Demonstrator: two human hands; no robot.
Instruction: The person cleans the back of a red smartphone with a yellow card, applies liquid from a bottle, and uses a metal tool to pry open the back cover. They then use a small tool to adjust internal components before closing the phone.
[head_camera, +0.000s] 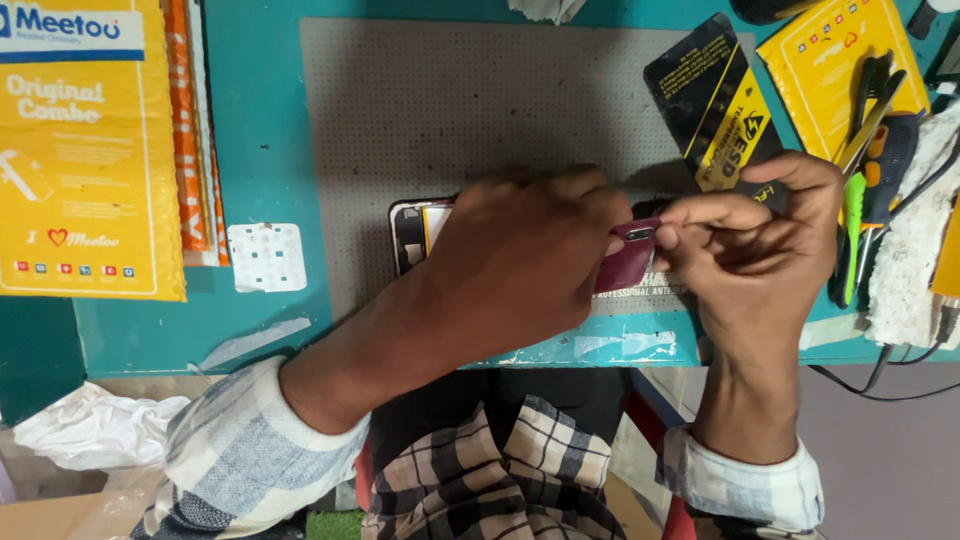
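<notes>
Left hand (520, 255): lies palm-down over a phone (415, 232), fingers curled closed around its body, pressing it onto the mat.
Right hand (755, 250): fingers pinched closed at the phone's maroon back cover (628, 262), thumb and forefinger meeting at its upper right corner by the camera cutout.
Phone: rests on the grey work mat (450, 100) near the front edge of the teal tabletop (260, 130); only its left end, with exposed inner parts, and the maroon right end show, the rest hidden under the left hand.
Black and yellow packet (715, 95): lies tilted on the mat's right part, just above the right hand.
Yellow card (835, 60): on the tabletop's far right corner, beside the packet.
Hand tools (870, 170): screwdrivers and tweezers in a cluster to the right of the right hand, next to a white cloth (915, 240).
Large yellow padded envelope (85, 150): far left of the tabletop, well apart from both hands.
White blister sheet (266, 257): lies between the envelope and the mat.
</notes>
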